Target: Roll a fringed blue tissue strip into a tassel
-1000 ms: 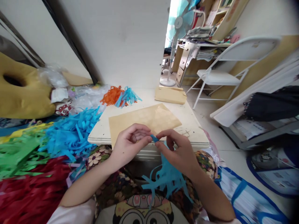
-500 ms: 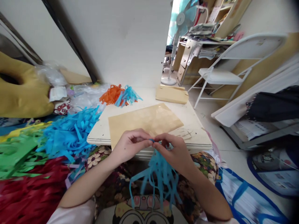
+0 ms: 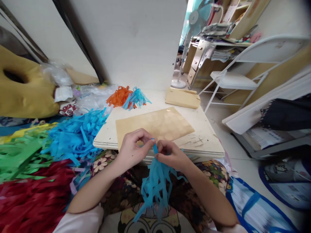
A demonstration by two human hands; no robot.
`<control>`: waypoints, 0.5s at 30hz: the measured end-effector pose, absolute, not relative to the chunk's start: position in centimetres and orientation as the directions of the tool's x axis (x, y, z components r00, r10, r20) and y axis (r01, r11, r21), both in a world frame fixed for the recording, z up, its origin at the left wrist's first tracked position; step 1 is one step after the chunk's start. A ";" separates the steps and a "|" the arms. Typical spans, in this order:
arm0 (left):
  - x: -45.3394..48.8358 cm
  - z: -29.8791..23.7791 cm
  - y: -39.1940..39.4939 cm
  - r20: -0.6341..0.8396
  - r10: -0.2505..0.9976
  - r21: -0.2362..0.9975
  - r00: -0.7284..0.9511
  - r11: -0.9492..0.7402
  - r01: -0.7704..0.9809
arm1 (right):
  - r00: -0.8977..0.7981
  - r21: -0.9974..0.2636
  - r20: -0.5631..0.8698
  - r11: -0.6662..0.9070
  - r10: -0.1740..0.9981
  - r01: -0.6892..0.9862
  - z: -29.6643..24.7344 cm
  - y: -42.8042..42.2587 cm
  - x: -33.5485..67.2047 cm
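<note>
My left hand [image 3: 133, 149] and my right hand [image 3: 170, 155] meet just in front of the low white table [image 3: 209, 142], both pinched on the top of a blue paper tassel [image 3: 154, 186]. Its cut strips hang down over my lap. Behind the hands a tan sheet [image 3: 157, 124] lies flat on the table. Finished orange and blue tassels [image 3: 128, 97] rest at the table's far edge.
Heaps of cut paper lie to my left: blue [image 3: 73, 136], green [image 3: 19, 155], red [image 3: 31, 197]. A yellow cushion [image 3: 24, 90] sits behind them. A small wooden block [image 3: 182, 97] lies on the table's far right. A white folding chair [image 3: 238, 77] and a fan [image 3: 191, 32] stand beyond.
The tassel's strips have gathered into a tighter bunch hanging straight down. My right hand has closed in toward the left and both have shifted slightly.
</note>
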State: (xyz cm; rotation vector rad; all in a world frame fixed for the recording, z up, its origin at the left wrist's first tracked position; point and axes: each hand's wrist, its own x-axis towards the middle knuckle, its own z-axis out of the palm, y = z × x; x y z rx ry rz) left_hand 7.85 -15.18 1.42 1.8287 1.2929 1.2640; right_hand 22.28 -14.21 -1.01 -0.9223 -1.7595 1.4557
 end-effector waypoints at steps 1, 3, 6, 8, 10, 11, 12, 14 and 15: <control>7.8 1.4 -15.2 0.376 0.922 0.836 0.091 -0.380 0.397 | -0.545 -0.991 0.038 0.102 0.838 0.088 -1.2 -14.1 22.2; 7.8 1.4 -15.2 0.387 0.917 0.828 0.095 -0.391 0.402 | -0.580 -0.997 0.000 0.042 0.815 0.059 -1.5 -14.0 22.2; 7.6 1.5 -15.1 0.395 0.913 0.822 0.099 -0.399 0.407 | -0.612 -0.999 -0.039 -0.013 0.790 0.047 -1.6 -13.8 22.2; 7.5 1.5 -15.0 0.395 0.914 0.835 0.091 -0.398 0.380 | -0.609 -0.998 -0.040 -0.008 0.792 0.054 -1.5 -13.7 22.2; 7.6 1.3 -15.0 0.369 0.925 0.880 0.087 -0.378 0.287 | -0.584 -0.998 -0.010 0.026 0.811 0.052 -1.1 -13.8 22.1; 7.7 1.1 -15.1 0.342 0.935 0.910 0.091 -0.354 0.215 | -0.565 -0.997 0.021 0.058 0.825 0.047 -0.8 -13.9 22.1; 7.9 0.9 -15.2 0.307 0.946 0.938 0.105 -0.319 0.135 | -0.544 -0.994 0.058 0.096 0.837 0.042 -0.6 -13.9 22.0; 8.3 0.4 -15.4 0.227 0.960 0.973 0.163 -0.229 -0.005 | -0.511 -0.989 0.127 0.150 0.850 0.005 0.0 -14.1 21.9; 8.6 0.2 -15.6 0.188 0.961 0.982 0.204 -0.183 -0.047 | -0.494 -0.988 0.144 0.153 0.857 -0.023 0.3 -14.1 21.9</control>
